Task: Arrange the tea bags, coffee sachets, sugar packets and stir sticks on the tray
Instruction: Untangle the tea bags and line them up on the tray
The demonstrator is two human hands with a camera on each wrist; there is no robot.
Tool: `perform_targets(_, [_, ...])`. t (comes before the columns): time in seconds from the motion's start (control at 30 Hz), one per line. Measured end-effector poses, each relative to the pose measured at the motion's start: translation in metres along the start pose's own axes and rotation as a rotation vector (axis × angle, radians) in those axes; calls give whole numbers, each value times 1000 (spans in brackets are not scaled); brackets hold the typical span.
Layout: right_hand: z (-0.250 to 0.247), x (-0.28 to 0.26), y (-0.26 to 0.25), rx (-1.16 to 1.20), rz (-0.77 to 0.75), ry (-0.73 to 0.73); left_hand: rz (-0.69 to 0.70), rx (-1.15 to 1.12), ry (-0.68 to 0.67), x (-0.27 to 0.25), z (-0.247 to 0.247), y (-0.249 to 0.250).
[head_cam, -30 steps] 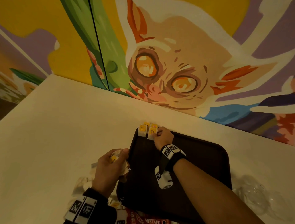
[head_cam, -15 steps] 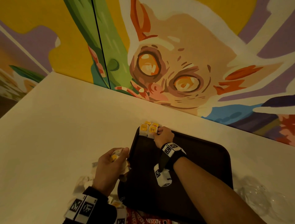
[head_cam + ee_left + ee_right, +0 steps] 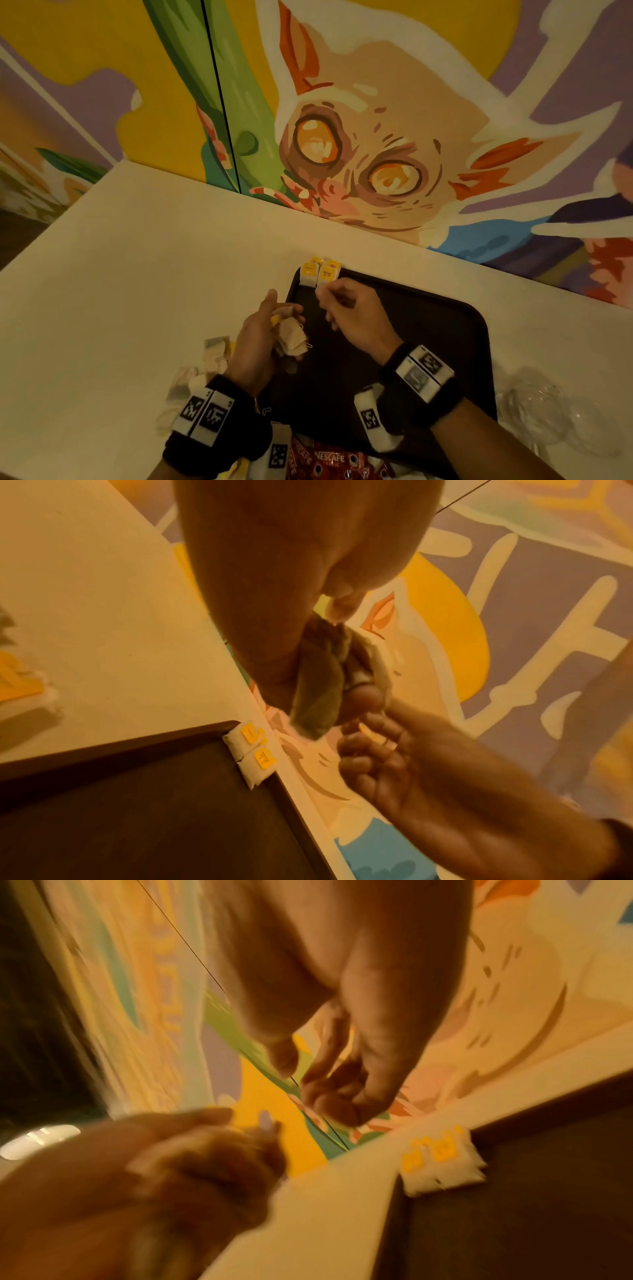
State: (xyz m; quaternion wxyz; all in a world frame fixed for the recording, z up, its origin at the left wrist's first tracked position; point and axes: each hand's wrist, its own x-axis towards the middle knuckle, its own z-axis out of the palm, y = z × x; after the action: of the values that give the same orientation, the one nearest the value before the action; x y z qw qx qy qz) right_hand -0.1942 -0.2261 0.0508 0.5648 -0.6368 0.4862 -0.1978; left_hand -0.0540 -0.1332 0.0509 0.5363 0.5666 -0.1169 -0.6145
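Observation:
A dark brown tray point(image 3: 428, 342) lies on the cream table. Several tea bags with yellow tags point(image 3: 320, 274) stand side by side in its far left corner, also visible in the wrist views point(image 3: 253, 753) point(image 3: 441, 1164). My left hand point(image 3: 284, 318) hovers over the tray's left rim and grips a bunch of tea bags point(image 3: 291, 337) point(image 3: 318, 685). My right hand point(image 3: 325, 305) is above the tray just right of that bunch, fingers loosely curled and thumb apart, with nothing visible in it point(image 3: 304, 1080). Its fingertips point(image 3: 366, 723) come close to the bunch.
More loose tea bags point(image 3: 215, 349) lie on the table left of the tray. Red Nescafe sachets point(image 3: 329, 460) sit at the near edge under my wrists. Crumpled clear plastic point(image 3: 548, 411) lies right of the tray. A painted wall rises just behind the table.
My right hand has left the tea bags in the tray's corner and drawn back toward my left hand. My left hand has shifted forward over the tray's rim with its bunch.

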Motion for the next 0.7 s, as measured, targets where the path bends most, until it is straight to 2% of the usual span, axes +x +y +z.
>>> perform_targets(0.1, [-2,-36,-13,-46,-58,-140,-8,35,-32,-9,12,1])
perform_targets(0.17, [-1,-53,-12,-95,-72,-174,-13,51,-29,-16,20,1])
perform_targets(0.3, [-2,-72,-2,-143,-113,-101,-6,121,-16,-29,31,-2])
perform_targets(0.4, [-6,-80,4,-22,-125,-71,45,170,-20,-39,32,-8])
perform_targets(0.7, [-24,-108,9,94,-153,40,198,269,-109,-84,42,-30])
